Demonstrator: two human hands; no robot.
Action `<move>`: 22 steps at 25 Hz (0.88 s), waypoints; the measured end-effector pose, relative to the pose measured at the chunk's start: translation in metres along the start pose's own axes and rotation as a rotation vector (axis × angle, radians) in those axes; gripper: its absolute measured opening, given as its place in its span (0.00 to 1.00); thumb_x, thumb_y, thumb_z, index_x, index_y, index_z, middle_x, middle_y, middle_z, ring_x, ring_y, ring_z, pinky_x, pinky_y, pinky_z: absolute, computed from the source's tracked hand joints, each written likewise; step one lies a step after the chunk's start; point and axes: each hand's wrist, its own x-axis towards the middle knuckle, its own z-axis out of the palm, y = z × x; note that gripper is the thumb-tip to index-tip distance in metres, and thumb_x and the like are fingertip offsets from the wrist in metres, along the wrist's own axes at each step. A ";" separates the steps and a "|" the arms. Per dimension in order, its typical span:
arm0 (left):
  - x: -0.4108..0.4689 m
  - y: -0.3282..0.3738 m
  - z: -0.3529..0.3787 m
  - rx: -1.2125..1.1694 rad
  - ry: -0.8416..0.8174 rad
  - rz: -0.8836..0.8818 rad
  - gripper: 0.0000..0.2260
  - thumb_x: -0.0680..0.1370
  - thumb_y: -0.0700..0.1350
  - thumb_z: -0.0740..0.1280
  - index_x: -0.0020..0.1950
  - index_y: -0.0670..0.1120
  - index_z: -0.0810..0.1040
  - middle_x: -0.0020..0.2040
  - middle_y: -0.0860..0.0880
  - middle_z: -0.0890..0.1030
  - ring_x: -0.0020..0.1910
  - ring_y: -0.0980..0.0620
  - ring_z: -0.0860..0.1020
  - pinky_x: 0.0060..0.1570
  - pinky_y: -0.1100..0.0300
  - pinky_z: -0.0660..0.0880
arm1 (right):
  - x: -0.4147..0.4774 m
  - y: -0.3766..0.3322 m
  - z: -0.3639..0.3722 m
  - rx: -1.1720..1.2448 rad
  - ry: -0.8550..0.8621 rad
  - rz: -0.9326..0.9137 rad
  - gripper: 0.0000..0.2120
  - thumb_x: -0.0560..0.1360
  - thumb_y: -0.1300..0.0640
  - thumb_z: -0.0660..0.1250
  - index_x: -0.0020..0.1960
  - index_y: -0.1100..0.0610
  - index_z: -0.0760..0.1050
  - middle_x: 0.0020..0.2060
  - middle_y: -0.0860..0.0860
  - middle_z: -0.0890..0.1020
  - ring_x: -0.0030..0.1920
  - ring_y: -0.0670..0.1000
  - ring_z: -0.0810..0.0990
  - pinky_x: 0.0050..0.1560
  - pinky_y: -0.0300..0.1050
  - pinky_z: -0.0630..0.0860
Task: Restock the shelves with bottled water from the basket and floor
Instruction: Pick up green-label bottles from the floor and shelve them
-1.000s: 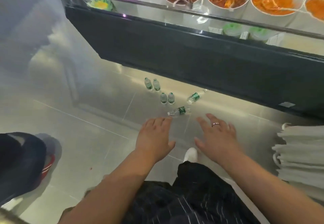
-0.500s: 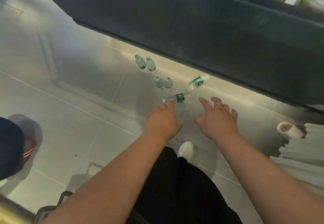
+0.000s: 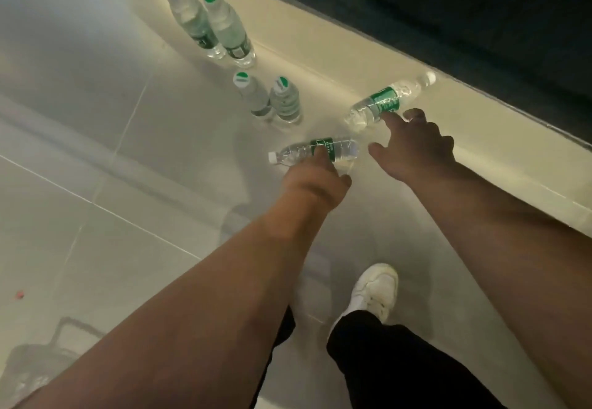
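Floor (image 3: 96, 139): pale glossy tiles beside a dark counter base (image 3: 448, 17).
Standing bottles (image 3: 224, 30): two pairs, upright, just beyond the hands.
Left hand (image 3: 315, 181): fingers curling onto a lying bottle (image 3: 315, 151); grip unclear.
Right hand (image 3: 416, 149): fingers spread, index fingertip touching the second lying bottle (image 3: 389, 104).
Shoe (image 3: 374, 290): white, below.

You are looking down at a tiled floor (image 3: 96, 158). Four upright bottles are standing in two pairs: the far pair (image 3: 208, 20) sitting at the upper centre-left of the frame, the near pair (image 3: 269, 99) standing just below and right of it. Two bottles are lying flat: one (image 3: 315, 151) at centre, your left hand (image 3: 312, 181) touching it from below; the other (image 3: 389, 101) lying up and right, beside the counter base (image 3: 448, 17), your right hand (image 3: 416, 149) reaching its lower end. Your shoe (image 3: 374, 290) is standing at lower centre-right.
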 end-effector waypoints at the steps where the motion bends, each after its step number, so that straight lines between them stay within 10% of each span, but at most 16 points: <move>1: 0.026 0.000 0.018 -0.037 0.017 -0.010 0.24 0.77 0.55 0.65 0.70 0.48 0.67 0.62 0.45 0.78 0.61 0.42 0.77 0.59 0.52 0.74 | 0.025 0.009 0.019 -0.005 0.013 -0.007 0.28 0.77 0.41 0.61 0.74 0.45 0.60 0.72 0.57 0.63 0.67 0.63 0.68 0.63 0.59 0.66; 9: 0.171 -0.002 0.104 -0.584 -0.027 -0.317 0.32 0.81 0.61 0.54 0.80 0.51 0.48 0.72 0.38 0.68 0.68 0.35 0.70 0.66 0.39 0.69 | 0.173 0.043 0.110 0.038 0.076 -0.062 0.27 0.78 0.37 0.56 0.75 0.43 0.60 0.76 0.56 0.54 0.63 0.67 0.73 0.59 0.59 0.73; 13: 0.190 0.008 0.124 -0.897 0.137 -0.415 0.24 0.82 0.59 0.53 0.76 0.55 0.55 0.71 0.40 0.66 0.63 0.39 0.71 0.66 0.46 0.69 | 0.203 0.043 0.119 0.078 0.118 -0.086 0.22 0.79 0.35 0.54 0.69 0.44 0.66 0.76 0.53 0.52 0.61 0.68 0.74 0.59 0.57 0.73; 18: 0.165 -0.003 0.142 -0.639 0.133 -0.420 0.13 0.82 0.56 0.55 0.66 0.55 0.67 0.63 0.38 0.64 0.54 0.38 0.73 0.58 0.50 0.71 | 0.189 0.048 0.139 0.111 0.099 -0.092 0.16 0.79 0.39 0.58 0.53 0.49 0.75 0.76 0.47 0.56 0.64 0.67 0.66 0.60 0.55 0.70; 22: 0.146 -0.032 0.166 -0.413 0.242 -0.285 0.08 0.81 0.45 0.61 0.59 0.52 0.67 0.59 0.41 0.67 0.54 0.39 0.75 0.52 0.50 0.74 | 0.143 0.067 0.180 -0.037 0.245 -0.260 0.11 0.75 0.60 0.65 0.56 0.52 0.77 0.69 0.50 0.66 0.62 0.65 0.65 0.50 0.54 0.76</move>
